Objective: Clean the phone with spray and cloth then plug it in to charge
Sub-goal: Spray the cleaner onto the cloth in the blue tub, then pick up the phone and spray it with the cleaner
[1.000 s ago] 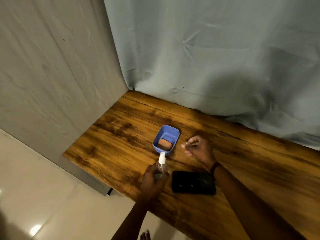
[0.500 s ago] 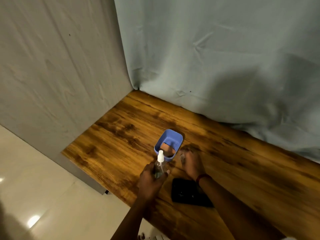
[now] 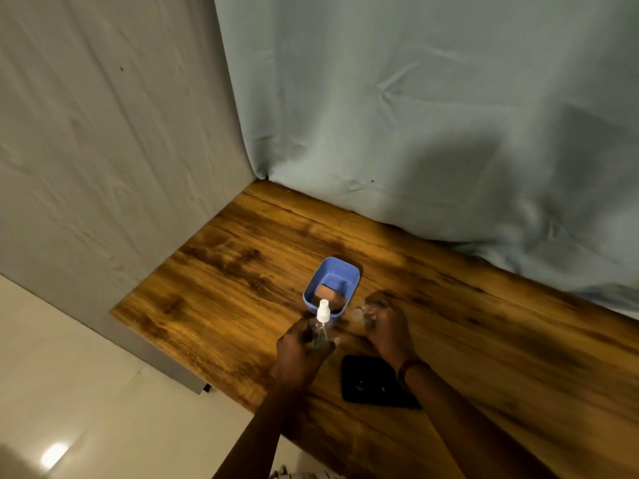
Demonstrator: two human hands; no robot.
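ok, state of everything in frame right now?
spray bottle: upright, nozzle bare, gripped by left hand
clear cap: off the bottle, pinched by right hand; blurred, likely the bottle's
phone: flat on table, screen dark, no cable seen
blue tub: upright, open top
cloth: lying inside blue tub, untouched

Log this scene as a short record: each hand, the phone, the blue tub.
left hand: grips the spray bottle, upright
right hand: curled round a small clear piece, maybe a cap
phone: black, flat on the wooden table, between the forearms
blue tub: behind the bottle, holds a brownish cloth
charger: none in view
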